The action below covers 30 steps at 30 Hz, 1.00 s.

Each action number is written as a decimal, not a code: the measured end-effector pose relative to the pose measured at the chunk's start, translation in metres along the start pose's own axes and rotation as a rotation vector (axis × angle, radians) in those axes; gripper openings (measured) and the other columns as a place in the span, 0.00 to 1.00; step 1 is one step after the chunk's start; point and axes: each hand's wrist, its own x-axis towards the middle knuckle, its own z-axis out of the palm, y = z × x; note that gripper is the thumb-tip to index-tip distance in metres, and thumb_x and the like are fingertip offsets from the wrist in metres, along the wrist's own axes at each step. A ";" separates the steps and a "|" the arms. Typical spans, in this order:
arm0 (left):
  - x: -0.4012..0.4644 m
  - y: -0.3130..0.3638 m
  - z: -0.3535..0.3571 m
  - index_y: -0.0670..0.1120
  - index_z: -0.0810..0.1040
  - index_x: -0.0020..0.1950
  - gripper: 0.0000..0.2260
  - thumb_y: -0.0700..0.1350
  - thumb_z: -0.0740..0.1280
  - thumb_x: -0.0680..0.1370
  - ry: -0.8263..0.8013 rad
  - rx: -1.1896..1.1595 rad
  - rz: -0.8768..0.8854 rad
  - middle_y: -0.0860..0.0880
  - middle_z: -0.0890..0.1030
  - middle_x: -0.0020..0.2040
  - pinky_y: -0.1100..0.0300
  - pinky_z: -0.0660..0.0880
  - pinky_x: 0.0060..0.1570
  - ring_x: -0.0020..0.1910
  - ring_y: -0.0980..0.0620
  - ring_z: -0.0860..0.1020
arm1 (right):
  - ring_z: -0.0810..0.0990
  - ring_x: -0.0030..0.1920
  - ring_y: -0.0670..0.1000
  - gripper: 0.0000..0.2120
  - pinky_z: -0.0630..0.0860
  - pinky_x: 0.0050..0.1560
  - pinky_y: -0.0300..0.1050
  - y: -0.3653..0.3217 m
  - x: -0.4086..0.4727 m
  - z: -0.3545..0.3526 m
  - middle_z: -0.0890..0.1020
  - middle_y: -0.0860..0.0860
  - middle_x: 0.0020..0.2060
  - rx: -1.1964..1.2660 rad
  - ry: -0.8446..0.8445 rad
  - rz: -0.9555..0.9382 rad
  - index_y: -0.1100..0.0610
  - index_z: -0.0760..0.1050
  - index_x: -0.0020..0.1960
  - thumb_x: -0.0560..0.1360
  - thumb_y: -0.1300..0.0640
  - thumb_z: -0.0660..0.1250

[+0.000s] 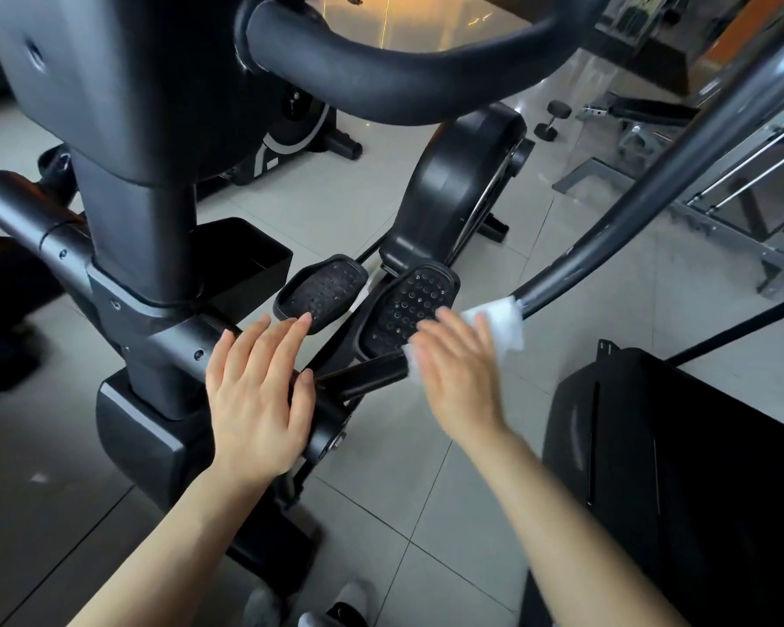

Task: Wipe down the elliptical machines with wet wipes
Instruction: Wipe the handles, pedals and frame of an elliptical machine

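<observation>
Head view looks down over a black elliptical machine that fills the left and centre of the frame, its thick upright column rising at the left and a padded curved handlebar crossing the top. Two studded foot pedals sit side by side at mid-frame on a pale tiled floor. Left hand, just below centre-left, is spread flat with straight fingers, its palm lying on a black crossbar at the base of the column; it grips nothing. Right hand, right of centre and blurred, has its fingers extended over a white wet wipe, which shows beyond the fingertips and also at the thumb side; whether the thumb pinches the wipe I cannot tell. The wipe lies against the lower end of a grey curved arm bar that sweeps up to the upper right corner. Lower right holds a large black housing. Upper right shows a dumbbell on the floor beside a bench frame. At the bottom edge, a white shoe toe is visible.
</observation>
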 end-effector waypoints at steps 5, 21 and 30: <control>-0.001 -0.002 0.000 0.42 0.73 0.71 0.23 0.47 0.56 0.77 -0.009 -0.018 -0.009 0.42 0.79 0.63 0.42 0.59 0.71 0.67 0.39 0.73 | 0.78 0.58 0.54 0.15 0.67 0.70 0.53 -0.030 -0.005 0.003 0.83 0.50 0.50 0.105 -0.171 -0.237 0.58 0.80 0.54 0.81 0.53 0.57; 0.000 -0.003 0.001 0.43 0.73 0.70 0.23 0.48 0.57 0.76 -0.017 -0.026 0.003 0.43 0.78 0.62 0.43 0.58 0.71 0.67 0.40 0.72 | 0.76 0.45 0.56 0.16 0.67 0.62 0.47 0.038 0.018 -0.032 0.79 0.50 0.41 -0.186 -0.162 -0.337 0.56 0.78 0.47 0.81 0.52 0.54; 0.000 -0.003 0.001 0.43 0.74 0.70 0.23 0.49 0.57 0.77 -0.017 -0.030 0.011 0.43 0.78 0.62 0.44 0.59 0.71 0.67 0.40 0.72 | 0.74 0.41 0.57 0.13 0.69 0.62 0.50 0.020 0.013 -0.016 0.77 0.51 0.36 -0.205 0.008 -0.084 0.58 0.76 0.39 0.80 0.57 0.59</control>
